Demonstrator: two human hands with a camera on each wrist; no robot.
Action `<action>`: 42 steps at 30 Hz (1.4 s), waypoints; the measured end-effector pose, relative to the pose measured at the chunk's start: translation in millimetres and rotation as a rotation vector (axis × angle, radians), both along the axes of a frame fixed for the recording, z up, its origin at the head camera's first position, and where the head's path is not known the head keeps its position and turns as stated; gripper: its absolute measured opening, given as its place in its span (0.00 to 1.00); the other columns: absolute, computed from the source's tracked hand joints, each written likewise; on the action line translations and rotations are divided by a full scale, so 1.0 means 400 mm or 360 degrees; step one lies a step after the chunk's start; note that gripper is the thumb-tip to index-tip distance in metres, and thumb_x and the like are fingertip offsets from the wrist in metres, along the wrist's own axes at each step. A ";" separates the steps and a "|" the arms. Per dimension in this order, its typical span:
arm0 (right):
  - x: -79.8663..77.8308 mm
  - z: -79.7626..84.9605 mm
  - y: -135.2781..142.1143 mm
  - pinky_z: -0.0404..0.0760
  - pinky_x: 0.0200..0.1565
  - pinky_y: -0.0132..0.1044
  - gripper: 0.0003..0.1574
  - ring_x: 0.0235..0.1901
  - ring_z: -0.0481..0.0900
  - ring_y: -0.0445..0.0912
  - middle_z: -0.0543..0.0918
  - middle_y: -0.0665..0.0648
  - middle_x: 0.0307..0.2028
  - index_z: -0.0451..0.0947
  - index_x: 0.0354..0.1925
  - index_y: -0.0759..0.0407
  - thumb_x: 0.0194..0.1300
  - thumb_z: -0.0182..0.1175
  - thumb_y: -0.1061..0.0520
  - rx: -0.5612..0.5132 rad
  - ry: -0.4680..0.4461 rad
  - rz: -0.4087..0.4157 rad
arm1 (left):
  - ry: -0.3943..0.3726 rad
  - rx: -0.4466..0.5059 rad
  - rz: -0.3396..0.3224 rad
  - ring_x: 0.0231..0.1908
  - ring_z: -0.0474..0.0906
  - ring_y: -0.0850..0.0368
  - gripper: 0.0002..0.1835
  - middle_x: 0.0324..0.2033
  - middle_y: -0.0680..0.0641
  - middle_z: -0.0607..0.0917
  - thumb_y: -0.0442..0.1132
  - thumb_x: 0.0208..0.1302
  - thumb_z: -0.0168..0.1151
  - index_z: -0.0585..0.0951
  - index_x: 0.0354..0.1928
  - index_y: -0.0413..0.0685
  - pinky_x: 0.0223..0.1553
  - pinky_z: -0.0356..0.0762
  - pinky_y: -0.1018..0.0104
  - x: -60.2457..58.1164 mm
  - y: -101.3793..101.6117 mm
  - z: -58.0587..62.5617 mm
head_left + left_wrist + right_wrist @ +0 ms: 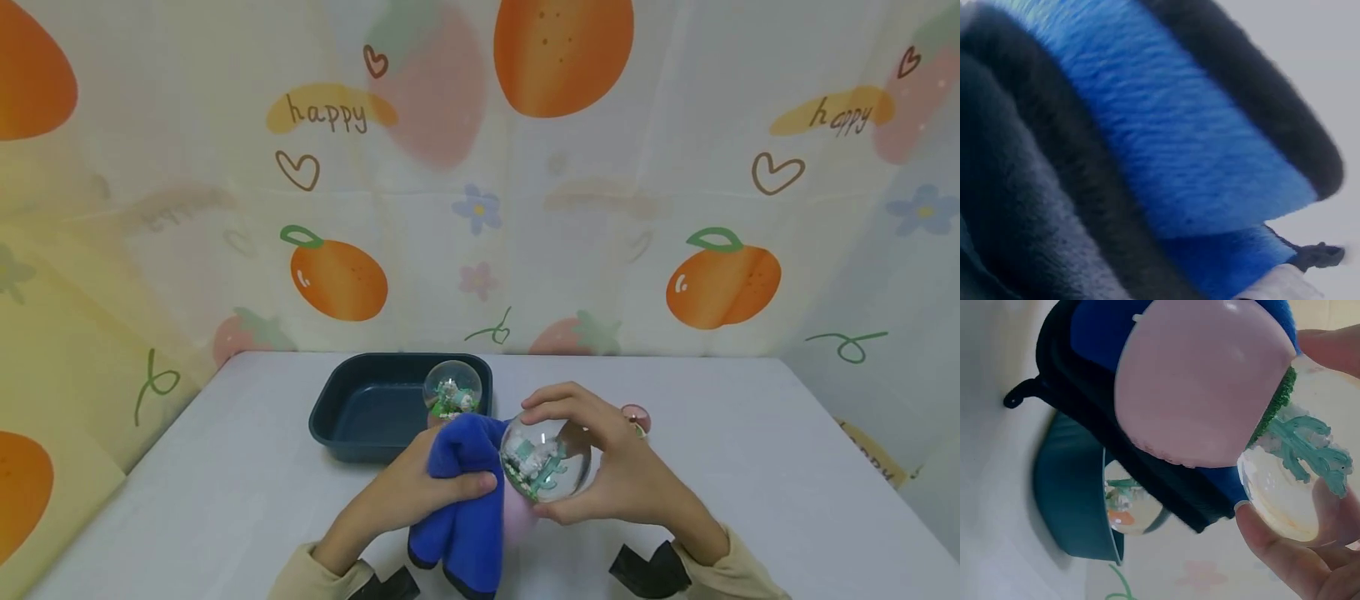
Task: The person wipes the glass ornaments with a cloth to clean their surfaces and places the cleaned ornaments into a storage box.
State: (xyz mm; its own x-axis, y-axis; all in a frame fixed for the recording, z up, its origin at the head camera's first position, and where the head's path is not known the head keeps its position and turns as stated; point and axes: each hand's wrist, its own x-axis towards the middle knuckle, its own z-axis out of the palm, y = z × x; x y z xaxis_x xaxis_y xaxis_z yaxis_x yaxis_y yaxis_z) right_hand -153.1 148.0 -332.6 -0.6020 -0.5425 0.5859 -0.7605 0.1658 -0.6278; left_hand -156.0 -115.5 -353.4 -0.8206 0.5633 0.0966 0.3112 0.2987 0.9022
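Note:
My right hand (626, 467) holds a snow globe (536, 462) by its clear dome, thumb below and fingers over the top. The globe is tilted, and a white and mint-green figure with greenery shows inside. Its rounded pink base (1204, 387) fills much of the right wrist view. My left hand (416, 483) grips a bunched blue cloth (472, 533) with dark edging, thumb across its front. The cloth lies against the globe's base side. In the left wrist view, folds of the cloth (1179, 137) cover most of the picture, hiding the left fingers.
A dark teal bin (352, 450) stands on the white table (750, 483) behind my left hand. Another snow globe (452, 385) sits at the bin's right end. A small pink rounded object (637, 417) is partly hidden behind my right hand. A fruit-print curtain (570, 275) hangs behind the table.

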 end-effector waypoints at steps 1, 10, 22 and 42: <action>-0.001 0.000 0.001 0.83 0.39 0.33 0.48 0.48 0.76 0.41 0.75 0.53 0.59 0.74 0.58 0.49 0.38 0.83 0.59 -0.0010 -0.0007 -0.0006 | 0.0055 0.0012 0.0045 0.51 0.82 0.50 0.27 0.53 0.44 0.84 0.51 0.66 0.64 0.73 0.63 0.48 0.52 0.82 0.51 0.000 0.001 0.000; -0.019 -0.006 0.007 0.86 0.40 0.37 0.51 0.49 0.78 0.45 0.74 0.54 0.60 0.70 0.60 0.53 0.38 0.82 0.65 -0.0151 -0.0243 -0.0046 | 0.0379 0.0192 0.0447 0.45 0.83 0.53 0.13 0.44 0.44 0.86 0.42 0.68 0.63 0.80 0.50 0.43 0.49 0.81 0.58 0.000 0.005 -0.002; -0.030 -0.008 0.009 0.84 0.46 0.36 0.42 0.52 0.78 0.42 0.77 0.49 0.55 0.67 0.61 0.56 0.50 0.73 0.67 -0.0413 -0.0651 -0.0204 | 0.0451 0.0430 0.0235 0.49 0.75 0.59 0.20 0.51 0.38 0.80 0.42 0.72 0.56 0.72 0.59 0.37 0.53 0.75 0.65 0.017 -0.007 -0.012; -0.022 -0.022 -0.020 0.82 0.47 0.44 0.38 0.51 0.74 0.52 0.63 0.71 0.62 0.57 0.65 0.57 0.60 0.59 0.52 -0.0434 -0.1176 -0.0059 | 0.0850 0.0372 0.0465 0.61 0.77 0.59 0.28 0.59 0.47 0.81 0.43 0.62 0.69 0.73 0.63 0.50 0.61 0.75 0.64 0.018 0.032 -0.019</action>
